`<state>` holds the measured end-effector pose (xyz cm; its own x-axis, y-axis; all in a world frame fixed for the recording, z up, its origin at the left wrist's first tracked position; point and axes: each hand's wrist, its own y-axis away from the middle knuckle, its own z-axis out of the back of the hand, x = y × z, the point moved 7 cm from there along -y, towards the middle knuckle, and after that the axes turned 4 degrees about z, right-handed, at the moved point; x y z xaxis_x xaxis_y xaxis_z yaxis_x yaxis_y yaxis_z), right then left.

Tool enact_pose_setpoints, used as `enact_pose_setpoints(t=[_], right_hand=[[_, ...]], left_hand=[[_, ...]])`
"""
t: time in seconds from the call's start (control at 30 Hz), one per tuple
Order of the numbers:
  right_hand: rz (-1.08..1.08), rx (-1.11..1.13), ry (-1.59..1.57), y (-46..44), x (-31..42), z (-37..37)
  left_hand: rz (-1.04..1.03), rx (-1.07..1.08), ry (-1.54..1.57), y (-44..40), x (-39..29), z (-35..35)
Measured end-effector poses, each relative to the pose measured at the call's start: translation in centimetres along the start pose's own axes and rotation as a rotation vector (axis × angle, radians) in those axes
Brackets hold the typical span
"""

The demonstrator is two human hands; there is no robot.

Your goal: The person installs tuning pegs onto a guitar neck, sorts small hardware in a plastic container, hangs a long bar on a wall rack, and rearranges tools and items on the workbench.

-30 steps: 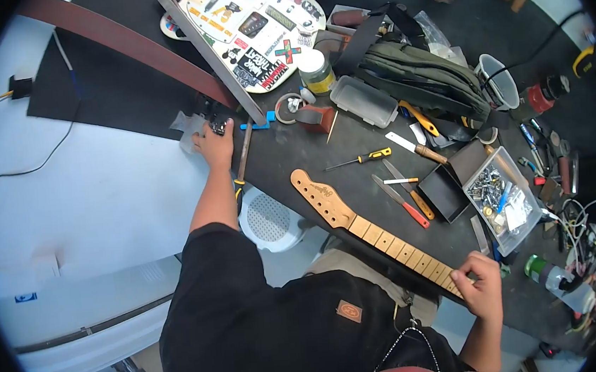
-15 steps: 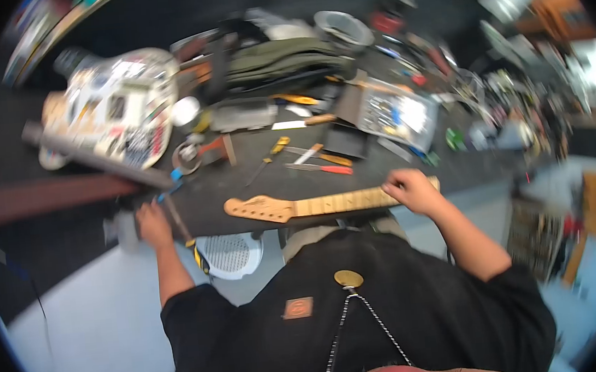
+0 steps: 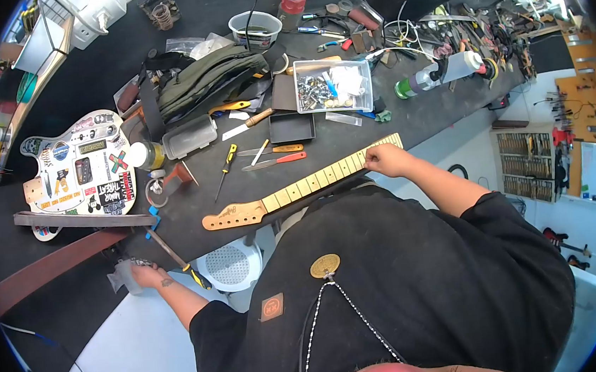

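Observation:
A pale wooden guitar neck lies along the bench's front edge, its headstock with a row of tuner holes pointing left. My right hand is closed with fingertips on the neck near its right end. Low at the left, my left hand is closed at a crumpled clear plastic bag; small metal pieces show beside the fingers, partly hidden. Just right of that hand, a yellow-and-black handled tool sticks out over the bench edge. Behind the neck lie a yellow screwdriver and a red-handled blade.
A sticker-covered guitar body lies at the left, with a dark bar across its lower edge. Further back are a box of hardware, a green bag and a spray bottle. A white perforated stool stands below.
The head view has turned and sharpened, so the bench and neck now slant up to the right. My right hand stays at the neck's right end, my left beside the plastic bag.

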<state>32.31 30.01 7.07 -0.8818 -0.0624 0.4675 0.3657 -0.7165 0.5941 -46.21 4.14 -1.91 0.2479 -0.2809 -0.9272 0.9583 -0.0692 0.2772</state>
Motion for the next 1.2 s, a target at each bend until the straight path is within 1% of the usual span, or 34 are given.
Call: enact_pose_setpoints(t=[0.03, 0.07, 0.13, 0.2, 0.27, 0.33, 0.37, 0.4, 0.43, 0.47, 0.5, 0.53, 0.57, 0.6, 0.67, 0.7, 0.8, 0.83, 0.87, 0.93, 1.0, 1.03, 1.07, 1.13, 1.17, 1.2], right_hand=[[0.009, -0.005, 0.004, -0.1, -0.6, 0.1], [-0.006, 0.002, 0.001, 0.1, -1.4, 0.1], [-0.026, 0.007, 0.003, 0.3, -1.4, 1.7], [0.026, -0.077, -0.003, 0.1, -1.3, 3.8], [0.086, -0.168, 0.031, -1.6, -1.4, 6.5], [0.257, -0.427, 0.267, -4.2, -1.2, 10.0], [0.302, -0.504, 0.353, -5.0, -0.5, 11.7], [0.348, -0.577, 0.44, -5.8, 0.5, 13.1], [0.412, -0.614, 0.481, -7.0, 0.9, 13.6], [0.481, -0.654, 0.522, -8.2, 1.2, 14.1], [0.507, -0.638, 0.563, -9.3, 1.0, 14.4], [0.536, -0.618, 0.602, -10.3, 0.9, 14.5], [0.565, -0.597, 0.642, -11.1, 0.9, 14.4], [0.536, -0.574, 0.63, -12.0, 0.6, 14.4], [0.472, -0.527, 0.609, -12.8, 0.0, 14.5], [0.539, -0.593, 0.577, -11.4, 0.5, 15.0], [0.533, -0.627, 0.45, -10.3, -1.1, 13.9], [0.567, -0.605, 0.449, -9.5, -0.8, 13.3], [0.561, -0.515, 0.437, -9.2, -0.6, 12.3], [0.67, -0.527, 0.335, -8.1, -0.2, 10.6], [0.735, -0.557, 0.278, -6.2, 0.1, 10.5], [0.769, -0.571, 0.248, -5.1, 0.4, 10.7], [0.771, -0.553, 0.239, -4.2, 0.2, 10.8], [0.775, -0.516, 0.218, -2.5, -1.0, 10.6], [0.751, -0.477, 0.241, -2.3, -1.9, 10.0], [0.729, -0.46, 0.268, -2.0, -2.6, 9.7]], left_hand=[[0.062, 0.082, 0.174, 0.4, -0.1, -0.2], [0.049, 0.121, 0.162, 1.2, -0.5, -0.6], [0.02, 0.197, 0.153, 7.4, -3.2, -3.6], [0.111, 0.431, 0.235, 17.8, -7.1, -10.2], [0.213, 0.639, 0.23, 25.8, -7.4, -17.2], [0.302, 0.876, 0.302, 32.1, -6.1, -24.6], [0.344, 0.973, 0.327, 36.3, -6.8, -27.9], [0.346, 1.06, 0.285, 38.4, -5.4, -31.4], [0.252, 1.023, 0.227, 41.8, -6.3, -34.3], [0.238, 1.192, 0.194, 44.1, -6.0, -37.2], [0.232, 1.232, 0.122, 46.6, -6.4, -39.1], [0.137, 1.216, 0.017, 48.5, -6.8, -40.8], [0.107, 1.245, -0.051, 49.9, -6.8, -42.0], [0.079, 1.265, -0.053, 51.3, -7.0, -43.1], [0.1, 1.265, -0.041, 52.5, -6.4, -44.4], [0.114, 1.228, -0.038, 52.7, -5.9, -44.6], [0.135, 1.122, -0.015, 53.0, -4.9, -45.7], [0.138, 1.087, -0.006, 53.0, -4.4, -46.2], [0.142, 1.056, 0.004, 53.0, -4.0, -46.9], [0.109, 1.047, -0.013, 54.1, -4.0, -47.9], [0.062, 1.059, -0.057, 55.3, -3.8, -49.0], [-0.011, 1.07, -0.112, 56.0, -3.6, -49.6], [-0.14, 1.026, -0.264, 56.5, -3.4, -50.2], [-0.696, 0.945, -0.446, 59.4, -5.6, -50.9], [-0.607, 1.003, -0.624, 60.2, -4.2, -51.3], [-0.656, 1.057, -0.625, 61.1, -3.8, -51.6]])
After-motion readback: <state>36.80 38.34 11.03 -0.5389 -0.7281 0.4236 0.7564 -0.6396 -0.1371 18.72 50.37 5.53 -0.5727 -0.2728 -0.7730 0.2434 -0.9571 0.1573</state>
